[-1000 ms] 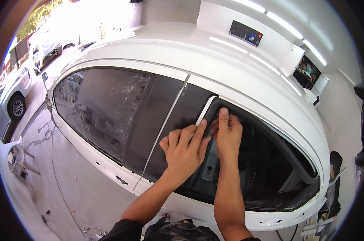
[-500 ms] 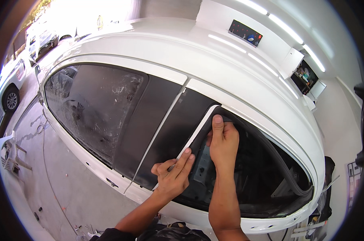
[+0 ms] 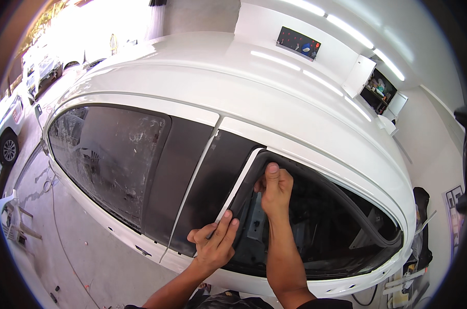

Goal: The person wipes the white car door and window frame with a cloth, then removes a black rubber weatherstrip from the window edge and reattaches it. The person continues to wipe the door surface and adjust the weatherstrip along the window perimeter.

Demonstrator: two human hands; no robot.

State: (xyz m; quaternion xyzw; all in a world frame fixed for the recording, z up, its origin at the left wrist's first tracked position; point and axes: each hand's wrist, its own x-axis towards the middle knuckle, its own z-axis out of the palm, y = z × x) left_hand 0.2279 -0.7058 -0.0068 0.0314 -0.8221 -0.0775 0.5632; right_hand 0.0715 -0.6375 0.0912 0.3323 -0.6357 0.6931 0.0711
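Note:
A white car stands side-on before me, its rear door window framed by a black rubber window seal (image 3: 346, 203). Near the window's upper front corner my right hand (image 3: 277, 190) grips this seal, thumb on the outer face and the other fingers curled behind. Lower along the same front edge rests my left hand (image 3: 213, 246). Its index and middle fingers lie stretched against the seal beside a narrow white strip of door frame (image 3: 241, 177), while its thumb is hidden. Left of the strip is the matte black door pillar panel (image 3: 219, 167).
The dusty front window (image 3: 109, 154) and glossy white roof (image 3: 202, 67) flank the work area. A white plastic chair (image 3: 14, 219) and a cable (image 3: 58, 226) are on the floor at left. A tool board (image 3: 298, 43) and open cabinet (image 3: 377, 92) are on the far wall.
The whole view has shifted, so the car sits a little lower and further left. My right hand has moved slightly rightward from the window corner. Both hands keep nearly the same pose.

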